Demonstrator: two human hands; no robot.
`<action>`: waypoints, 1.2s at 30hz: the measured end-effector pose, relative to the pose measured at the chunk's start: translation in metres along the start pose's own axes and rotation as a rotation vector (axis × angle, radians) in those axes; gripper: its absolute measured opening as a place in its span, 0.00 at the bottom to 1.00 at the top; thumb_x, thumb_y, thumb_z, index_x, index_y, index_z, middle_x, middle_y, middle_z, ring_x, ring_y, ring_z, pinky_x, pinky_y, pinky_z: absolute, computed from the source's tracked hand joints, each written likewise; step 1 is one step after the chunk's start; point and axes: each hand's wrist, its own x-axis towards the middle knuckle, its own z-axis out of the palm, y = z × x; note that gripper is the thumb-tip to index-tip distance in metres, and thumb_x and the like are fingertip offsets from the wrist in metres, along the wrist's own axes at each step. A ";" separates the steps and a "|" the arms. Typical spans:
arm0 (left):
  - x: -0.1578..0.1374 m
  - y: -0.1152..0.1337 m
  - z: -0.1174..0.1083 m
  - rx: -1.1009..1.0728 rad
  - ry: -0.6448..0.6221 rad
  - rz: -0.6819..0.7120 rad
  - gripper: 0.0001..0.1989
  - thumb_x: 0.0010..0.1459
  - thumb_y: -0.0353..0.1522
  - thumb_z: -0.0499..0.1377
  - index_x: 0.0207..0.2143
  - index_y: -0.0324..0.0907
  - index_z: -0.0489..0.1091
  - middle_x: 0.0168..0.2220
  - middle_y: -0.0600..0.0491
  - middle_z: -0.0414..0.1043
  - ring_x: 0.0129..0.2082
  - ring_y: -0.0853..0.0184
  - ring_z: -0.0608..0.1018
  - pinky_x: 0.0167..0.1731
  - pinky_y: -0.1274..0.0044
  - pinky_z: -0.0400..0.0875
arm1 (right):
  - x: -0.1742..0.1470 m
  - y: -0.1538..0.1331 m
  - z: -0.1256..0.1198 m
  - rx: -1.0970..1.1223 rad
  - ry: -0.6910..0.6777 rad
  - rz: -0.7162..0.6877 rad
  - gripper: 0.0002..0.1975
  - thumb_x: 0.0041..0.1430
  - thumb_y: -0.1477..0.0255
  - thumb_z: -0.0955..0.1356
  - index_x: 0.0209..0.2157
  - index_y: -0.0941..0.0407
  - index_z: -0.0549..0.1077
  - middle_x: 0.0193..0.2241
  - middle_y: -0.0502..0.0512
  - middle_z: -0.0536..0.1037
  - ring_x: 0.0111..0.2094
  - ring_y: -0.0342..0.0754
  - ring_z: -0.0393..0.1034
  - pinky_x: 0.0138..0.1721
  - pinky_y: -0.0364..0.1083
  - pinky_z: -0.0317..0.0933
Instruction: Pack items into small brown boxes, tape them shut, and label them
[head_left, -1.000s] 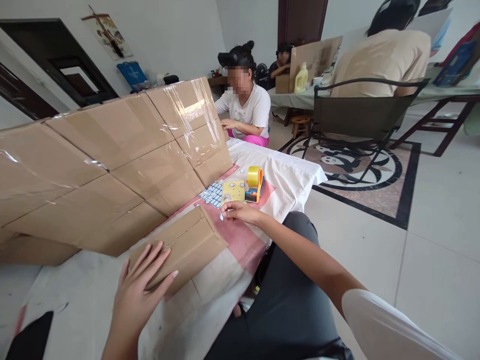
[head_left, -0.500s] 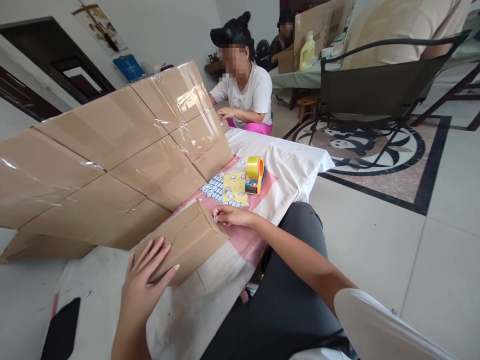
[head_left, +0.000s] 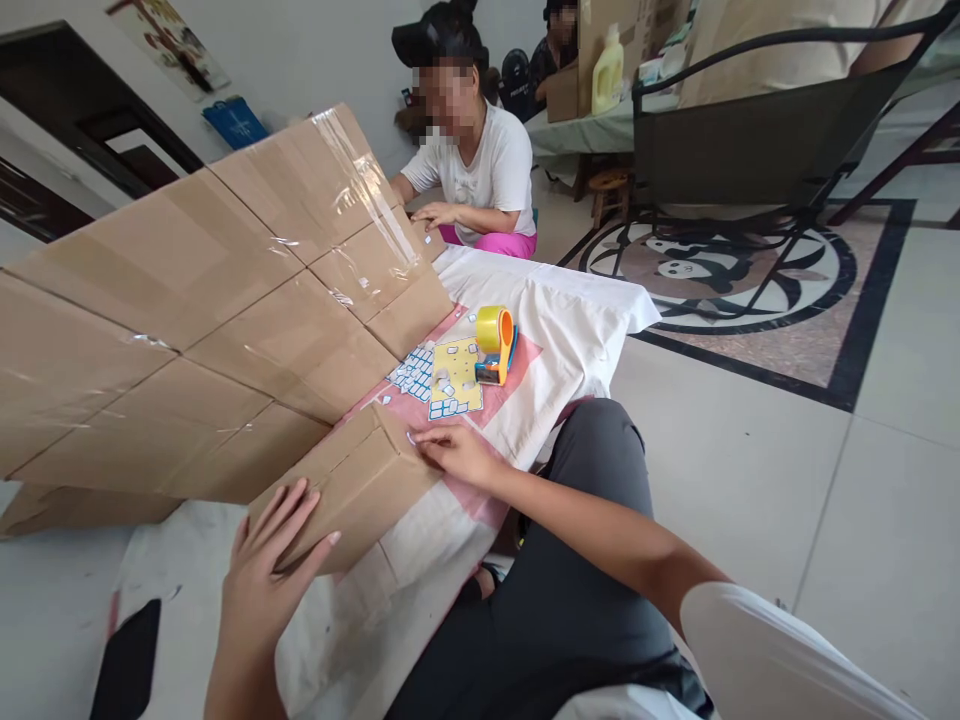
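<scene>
A small closed cardboard box [head_left: 352, 480] lies on the cloth-covered table in front of me. My left hand [head_left: 274, 560] grips its near left end, fingers spread over the top and thumb against the side facing me. At the far right end of the box, my right hand [head_left: 459, 455] has its fingertips together at a small white sticker [head_left: 410, 438], which touches the end face. Just beyond lie a yellow sheet [head_left: 456, 362] with small labels on it and a sheet of blue-edged white stickers [head_left: 414, 372]. A tape dispenser [head_left: 495, 345] with yellow tape stands beside them.
A wall of taped cardboard boxes [head_left: 247, 300] rises along the left of the table. Across from me a person in a white shirt [head_left: 480, 165] handles another box. A dark chair [head_left: 750, 160] stands at right, and a black flat object [head_left: 127, 660] lies lower left.
The sticker in my right hand has come against the box's end face, and the fingers have straightened somewhat. My left hand stays on the box. The whole view has shifted slightly.
</scene>
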 end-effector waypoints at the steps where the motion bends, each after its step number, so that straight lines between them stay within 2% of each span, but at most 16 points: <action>1: 0.000 -0.001 0.000 0.002 -0.004 0.001 0.24 0.64 0.47 0.57 0.59 0.51 0.70 0.67 0.48 0.65 0.69 0.53 0.64 0.70 0.55 0.47 | -0.002 0.001 0.000 0.000 -0.013 -0.016 0.15 0.59 0.72 0.67 0.45 0.55 0.81 0.41 0.56 0.82 0.38 0.48 0.73 0.39 0.46 0.65; 5: -0.001 -0.001 -0.001 -0.007 -0.010 0.000 0.24 0.64 0.46 0.57 0.59 0.50 0.70 0.67 0.48 0.65 0.69 0.53 0.64 0.71 0.56 0.46 | -0.006 0.000 -0.003 -0.030 -0.095 -0.007 0.28 0.54 0.81 0.64 0.55 0.54 0.78 0.45 0.54 0.82 0.40 0.47 0.74 0.45 0.47 0.67; 7: -0.001 0.000 -0.002 -0.011 -0.013 -0.010 0.23 0.64 0.46 0.58 0.59 0.51 0.70 0.67 0.49 0.65 0.69 0.54 0.64 0.71 0.56 0.46 | -0.010 -0.001 -0.005 -0.048 -0.101 -0.005 0.30 0.53 0.82 0.63 0.56 0.54 0.77 0.45 0.54 0.82 0.40 0.47 0.74 0.47 0.48 0.67; 12: 0.000 0.003 -0.003 -0.010 -0.027 -0.038 0.23 0.64 0.45 0.57 0.60 0.52 0.69 0.67 0.50 0.64 0.69 0.53 0.64 0.71 0.56 0.46 | -0.020 -0.005 -0.007 -0.094 -0.102 -0.072 0.32 0.50 0.83 0.65 0.58 0.53 0.76 0.51 0.56 0.80 0.48 0.52 0.75 0.53 0.52 0.67; 15: 0.000 0.000 -0.002 -0.008 -0.037 -0.036 0.23 0.64 0.46 0.57 0.60 0.52 0.70 0.67 0.49 0.64 0.69 0.53 0.64 0.70 0.55 0.46 | -0.020 -0.008 -0.007 -0.121 -0.142 -0.085 0.38 0.49 0.84 0.66 0.62 0.50 0.72 0.58 0.55 0.76 0.54 0.54 0.73 0.55 0.52 0.66; 18: 0.001 -0.008 0.001 -0.010 -0.045 -0.040 0.25 0.63 0.47 0.57 0.59 0.51 0.71 0.67 0.49 0.65 0.68 0.52 0.65 0.70 0.54 0.46 | -0.019 -0.010 -0.007 -0.158 -0.218 -0.056 0.42 0.50 0.82 0.68 0.67 0.49 0.65 0.59 0.56 0.75 0.53 0.53 0.73 0.55 0.53 0.66; 24: 0.001 -0.025 0.010 -0.039 -0.063 -0.082 0.28 0.60 0.51 0.56 0.59 0.52 0.71 0.67 0.51 0.65 0.69 0.50 0.64 0.71 0.52 0.45 | -0.019 -0.004 -0.003 -0.263 -0.143 -0.013 0.43 0.49 0.82 0.71 0.68 0.53 0.63 0.58 0.59 0.70 0.52 0.52 0.71 0.54 0.50 0.66; 31: 0.000 -0.030 0.015 -0.057 -0.051 -0.089 0.27 0.60 0.50 0.56 0.60 0.56 0.70 0.68 0.54 0.64 0.69 0.50 0.63 0.70 0.49 0.44 | -0.024 -0.015 -0.005 -0.244 -0.166 0.049 0.44 0.49 0.79 0.72 0.69 0.53 0.63 0.61 0.60 0.69 0.54 0.55 0.71 0.56 0.53 0.65; 36: 0.000 -0.034 0.018 -0.071 -0.050 -0.087 0.27 0.59 0.52 0.56 0.59 0.57 0.71 0.67 0.55 0.64 0.68 0.49 0.64 0.69 0.47 0.46 | -0.023 -0.014 -0.005 -0.137 -0.214 0.008 0.46 0.47 0.76 0.75 0.69 0.49 0.62 0.62 0.55 0.72 0.58 0.57 0.69 0.59 0.55 0.64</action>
